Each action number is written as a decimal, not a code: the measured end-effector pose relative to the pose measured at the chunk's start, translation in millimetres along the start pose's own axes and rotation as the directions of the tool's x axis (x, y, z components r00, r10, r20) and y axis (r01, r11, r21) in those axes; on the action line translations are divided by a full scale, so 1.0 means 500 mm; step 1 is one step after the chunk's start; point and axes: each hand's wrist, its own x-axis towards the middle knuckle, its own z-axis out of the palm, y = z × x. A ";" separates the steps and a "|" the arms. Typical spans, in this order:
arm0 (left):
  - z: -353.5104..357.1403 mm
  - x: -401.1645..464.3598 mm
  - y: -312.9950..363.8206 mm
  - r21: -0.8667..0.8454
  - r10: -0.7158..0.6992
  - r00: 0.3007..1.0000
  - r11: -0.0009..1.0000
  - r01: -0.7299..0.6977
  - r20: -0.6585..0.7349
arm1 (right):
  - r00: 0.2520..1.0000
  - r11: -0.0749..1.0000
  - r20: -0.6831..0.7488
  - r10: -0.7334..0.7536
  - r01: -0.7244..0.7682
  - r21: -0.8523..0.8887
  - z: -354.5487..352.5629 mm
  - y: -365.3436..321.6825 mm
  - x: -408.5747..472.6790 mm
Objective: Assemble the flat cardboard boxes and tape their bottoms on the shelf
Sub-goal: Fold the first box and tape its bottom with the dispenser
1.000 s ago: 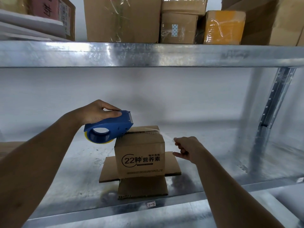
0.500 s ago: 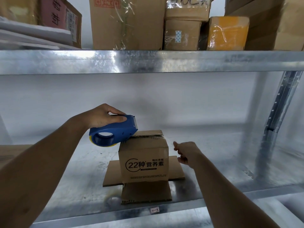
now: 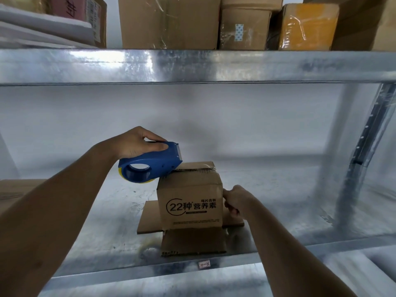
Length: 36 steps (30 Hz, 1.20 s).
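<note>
Head view: galvanized shelf [image 3: 278, 202] backed by white wall; cardboard box [image 3: 189, 200] stood near front edge, lower flaps splayed flat. Blue tape dispenser [image 3: 150, 166] is gripped by left hand [image 3: 135, 142], nose on box top. Box's right side is pressed by right hand [image 3: 235, 200], fingers curled. Open space is seen both sides; stacked cartons [image 3: 169, 22] overhead.

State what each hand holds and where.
Left hand grips the blue tape dispenser by its top. Right hand presses on the cardboard box at its right side.
</note>
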 end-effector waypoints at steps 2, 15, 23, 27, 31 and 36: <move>-0.001 -0.001 -0.001 -0.014 0.001 1.000 1.000 -0.001 0.000 | 0.983 0.992 -0.142 -0.113 0.119 0.040 0.007 0.007 0.007; -0.003 -0.029 0.011 -0.027 0.093 0.995 0.995 -0.092 0.042 | 0.713 0.438 0.153 -0.685 0.570 -0.695 0.042 -0.097 -0.120; -0.020 -0.010 0.025 0.065 0.069 0.991 0.995 -0.077 0.119 | 0.760 0.433 0.186 -0.623 0.533 -0.727 0.041 -0.094 -0.116; -0.044 0.007 0.067 0.164 0.045 0.988 0.984 -0.068 0.144 | 0.773 0.446 0.208 -0.599 0.538 -0.716 0.035 -0.101 -0.120; -0.042 0.006 0.054 0.217 0.006 0.985 0.975 -0.044 0.171 | 0.780 0.451 0.212 -0.589 0.535 -0.714 0.033 -0.102 -0.125; -0.063 -0.034 -0.004 0.176 -0.023 0.991 0.984 -0.001 0.133 | 0.782 0.451 0.230 -0.579 0.542 -0.709 0.028 -0.106 -0.128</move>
